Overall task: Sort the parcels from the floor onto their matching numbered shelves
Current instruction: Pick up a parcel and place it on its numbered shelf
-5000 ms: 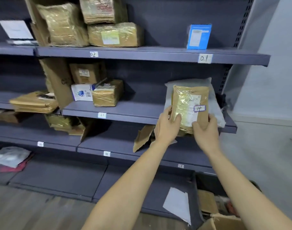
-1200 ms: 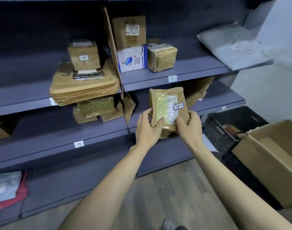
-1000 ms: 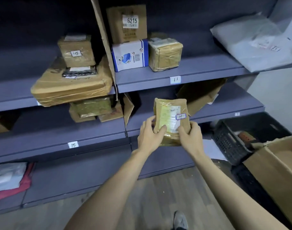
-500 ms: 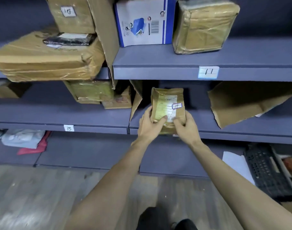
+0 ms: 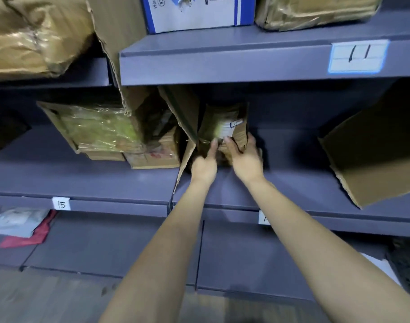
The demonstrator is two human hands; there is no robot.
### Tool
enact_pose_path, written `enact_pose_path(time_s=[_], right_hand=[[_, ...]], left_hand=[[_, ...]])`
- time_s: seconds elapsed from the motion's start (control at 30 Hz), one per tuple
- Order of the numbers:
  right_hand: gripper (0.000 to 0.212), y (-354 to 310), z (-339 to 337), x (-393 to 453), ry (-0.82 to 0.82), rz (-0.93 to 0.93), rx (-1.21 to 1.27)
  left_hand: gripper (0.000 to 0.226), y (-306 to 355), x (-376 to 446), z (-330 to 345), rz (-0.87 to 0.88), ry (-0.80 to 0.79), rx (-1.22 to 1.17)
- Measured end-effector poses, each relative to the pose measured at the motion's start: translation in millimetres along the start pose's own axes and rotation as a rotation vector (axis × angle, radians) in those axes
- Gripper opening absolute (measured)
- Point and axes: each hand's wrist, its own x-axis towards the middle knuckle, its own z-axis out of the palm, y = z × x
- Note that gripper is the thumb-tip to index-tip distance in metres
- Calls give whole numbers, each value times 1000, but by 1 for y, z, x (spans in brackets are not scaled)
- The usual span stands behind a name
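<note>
Grey shelf (image 5: 292,192), taped parcel (image 5: 225,127) upright at back; left hand (image 5: 204,165), right hand (image 5: 245,159) gripping its base

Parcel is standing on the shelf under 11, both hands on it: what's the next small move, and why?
Probably let go and draw both hands back. The parcel stands upright, deep on the shelf, beside the cardboard divider. The left hand and right hand hold only its lower part. Its tag is too blurred to read.
</note>
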Motion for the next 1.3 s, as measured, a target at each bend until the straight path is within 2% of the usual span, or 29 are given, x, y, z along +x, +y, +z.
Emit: enact_pose_path(time_s=[0.17,0.4,0.47,0.53,0.63,0.73,0.87,1.0,1.3], right_hand=[[81,2,8,19,-26,9,2],[93,-8,-25,-8,-99,108,-16],[87,-9,-42,-25,-90,127,-31],[71,-8,-64,-43,-94,143,-75],[53,-9,-106,-69,-73,146,-144],[47,-11,-155,-95,-35,167,-146],[45,-10,-225,-139,45,182,-209],[52,-1,-305,-181,103,309,-309],[52,31,-460,-255,354,488,-404]], left_hand=[[61,-4,15,6,27,59,68],[81,11,-25,10,-124,168,264],[74,14,-48,13,-165,167,343],[63,15,-72,19,-152,157,433],[46,28,-100,30,-47,-5,612],[37,51,-124,53,53,-165,661],[36,84,-177,97,169,-320,712],[38,108,-236,144,278,-529,820],[40,141,-348,257,445,-867,855]])
